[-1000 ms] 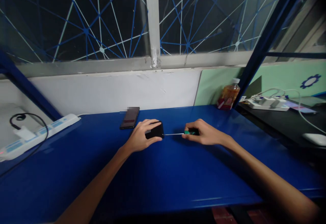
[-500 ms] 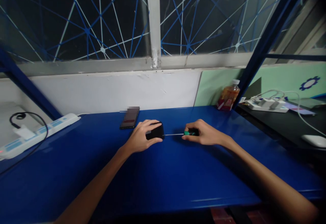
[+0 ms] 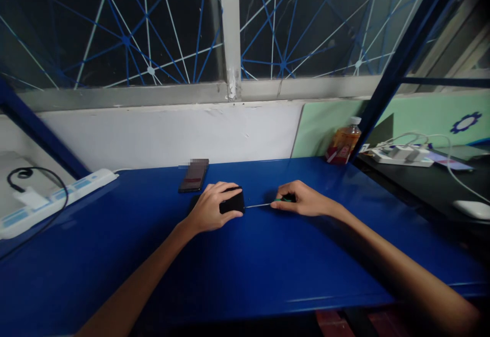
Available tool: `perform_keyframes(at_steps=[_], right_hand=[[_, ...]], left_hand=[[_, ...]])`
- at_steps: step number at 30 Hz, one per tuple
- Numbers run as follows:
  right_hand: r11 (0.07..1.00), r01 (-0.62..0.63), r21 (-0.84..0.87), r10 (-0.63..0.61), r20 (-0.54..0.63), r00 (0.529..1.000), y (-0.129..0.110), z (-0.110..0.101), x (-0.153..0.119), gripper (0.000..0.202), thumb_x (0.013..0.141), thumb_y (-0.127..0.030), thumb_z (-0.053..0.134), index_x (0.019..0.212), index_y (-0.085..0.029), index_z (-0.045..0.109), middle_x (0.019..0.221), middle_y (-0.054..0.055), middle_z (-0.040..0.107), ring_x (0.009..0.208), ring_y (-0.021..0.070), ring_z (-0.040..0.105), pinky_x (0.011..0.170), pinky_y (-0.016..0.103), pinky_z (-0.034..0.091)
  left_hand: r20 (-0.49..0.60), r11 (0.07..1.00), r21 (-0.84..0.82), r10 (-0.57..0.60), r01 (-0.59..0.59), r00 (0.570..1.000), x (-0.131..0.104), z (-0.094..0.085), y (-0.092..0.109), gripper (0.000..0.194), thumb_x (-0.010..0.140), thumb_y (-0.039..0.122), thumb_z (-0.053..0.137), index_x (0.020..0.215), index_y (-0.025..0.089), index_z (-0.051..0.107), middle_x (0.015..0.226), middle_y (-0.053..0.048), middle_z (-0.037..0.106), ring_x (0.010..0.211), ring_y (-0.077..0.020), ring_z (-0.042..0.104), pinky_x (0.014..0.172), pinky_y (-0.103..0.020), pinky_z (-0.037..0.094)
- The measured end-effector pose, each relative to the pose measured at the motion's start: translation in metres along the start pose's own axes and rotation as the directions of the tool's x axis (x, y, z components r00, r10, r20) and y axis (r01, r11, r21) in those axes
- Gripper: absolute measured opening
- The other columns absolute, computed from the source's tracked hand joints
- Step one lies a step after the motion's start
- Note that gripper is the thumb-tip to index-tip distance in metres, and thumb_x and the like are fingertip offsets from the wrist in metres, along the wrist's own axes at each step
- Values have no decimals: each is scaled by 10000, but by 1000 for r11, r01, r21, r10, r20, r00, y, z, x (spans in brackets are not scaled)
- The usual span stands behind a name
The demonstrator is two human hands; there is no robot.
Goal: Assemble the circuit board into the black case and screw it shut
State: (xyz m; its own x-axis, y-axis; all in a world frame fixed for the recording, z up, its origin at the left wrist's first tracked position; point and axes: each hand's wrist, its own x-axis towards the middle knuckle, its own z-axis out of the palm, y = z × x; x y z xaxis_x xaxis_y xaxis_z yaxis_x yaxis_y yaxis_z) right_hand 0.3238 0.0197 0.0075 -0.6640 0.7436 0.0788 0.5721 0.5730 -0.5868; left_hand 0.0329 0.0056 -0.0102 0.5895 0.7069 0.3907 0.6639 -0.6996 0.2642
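Observation:
My left hand point(image 3: 212, 207) grips a small black box-shaped device point(image 3: 233, 204) on the blue table, thumb along its near side and fingers over its top and far side. My right hand point(image 3: 300, 198) is closed round the green and black handle of a screwdriver point(image 3: 260, 206). Its thin metal shaft points left, and the tip is at the right end of the black device, by its near corner. Most of the handle is hidden by my fingers. Whether the tip sits in a screw is too small to tell.
A dark phone point(image 3: 194, 175) lies behind my left hand. On the left runs a white power strip point(image 3: 57, 201) with a black cable. A bottle point(image 3: 343, 142) stands at the back right, near a blue frame post. The blue table point(image 3: 260, 260) ends at its front edge.
The screwdriver's shaft now slants slightly, its handle end higher in view than before. More of the handle is covered by my right hand. My left hand keeps its hold on the device.

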Motion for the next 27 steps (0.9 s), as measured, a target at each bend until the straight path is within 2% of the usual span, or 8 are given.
perform_keyframes(at_steps=[5, 9, 11, 14, 17, 20, 23, 27], right_hand=[[995, -13, 104, 11, 25, 1000, 5, 0, 0, 368, 783, -530, 630, 763, -165, 673, 642, -1, 593, 519, 93, 432, 478, 243, 292], [971, -113, 208, 90, 119, 989, 3, 2, -2, 366, 772, -538, 642, 769, -173, 610, 537, -44, 494, 431, 78, 438, 432, 228, 283], [973, -118, 199, 98, 109, 989, 2, 4, -1, 372, 766, -541, 649, 780, -176, 578, 540, -51, 483, 429, 73, 419, 431, 227, 278], [991, -60, 116, 55, 49, 997, -1, 8, 1, 377, 783, -542, 630, 780, -169, 570, 572, -40, 495, 481, 79, 384, 461, 234, 271], [996, -44, 73, 41, 31, 999, 0, 10, 4, 401, 885, -518, 489, 732, -159, 581, 584, -24, 495, 507, 87, 377, 485, 243, 262], [995, -65, 73, 60, 70, 996, 4, 9, 5, 464, 926, -498, 407, 666, -156, 580, 555, -25, 470, 486, 85, 352, 482, 247, 255], [992, -70, 101, 60, 102, 993, 10, 8, 5, 480, 897, -538, 445, 665, -151, 609, 547, -31, 460, 485, 86, 330, 478, 246, 262], [989, -38, 145, 26, 88, 996, 15, 8, 5, 428, 831, -559, 547, 709, -155, 618, 595, -35, 479, 530, 91, 356, 503, 243, 281]], left_hand=[[13, 1000, 15, 11, -12, 1000, 0, 1, 0, 545, 801, 506, 645, 1278, 257, 555, 1303, -87, 570, 1181, -305, 504, 962, -506, 385], [2, 1000, 22, 16, -16, 1000, 1, 1, -1, 516, 817, 502, 624, 1272, 267, 558, 1291, -81, 578, 1171, -307, 511, 961, -518, 380], [9, 999, 33, 13, -13, 1000, 1, 2, -2, 511, 821, 502, 618, 1270, 267, 558, 1292, -83, 577, 1171, -309, 509, 957, -519, 380], [33, 998, 59, 18, -20, 999, 0, 5, -5, 514, 818, 502, 619, 1266, 256, 560, 1297, -89, 569, 1167, -307, 506, 947, -509, 381], [55, 995, 88, 33, -37, 998, -1, 8, -7, 504, 815, 500, 621, 1249, 248, 573, 1288, -92, 573, 1150, -310, 511, 930, -504, 382], [57, 994, 97, 46, -51, 997, -2, 11, -9, 497, 822, 499, 612, 1244, 240, 576, 1281, -98, 577, 1140, -311, 515, 915, -495, 386], [44, 994, 95, 52, -56, 998, -2, 12, -9, 499, 826, 505, 603, 1250, 244, 571, 1276, -100, 579, 1139, -313, 514, 909, -493, 385], [46, 994, 99, 51, -55, 998, -2, 12, -9, 491, 833, 502, 592, 1256, 253, 566, 1275, -99, 580, 1141, -314, 513, 911, -494, 381]])
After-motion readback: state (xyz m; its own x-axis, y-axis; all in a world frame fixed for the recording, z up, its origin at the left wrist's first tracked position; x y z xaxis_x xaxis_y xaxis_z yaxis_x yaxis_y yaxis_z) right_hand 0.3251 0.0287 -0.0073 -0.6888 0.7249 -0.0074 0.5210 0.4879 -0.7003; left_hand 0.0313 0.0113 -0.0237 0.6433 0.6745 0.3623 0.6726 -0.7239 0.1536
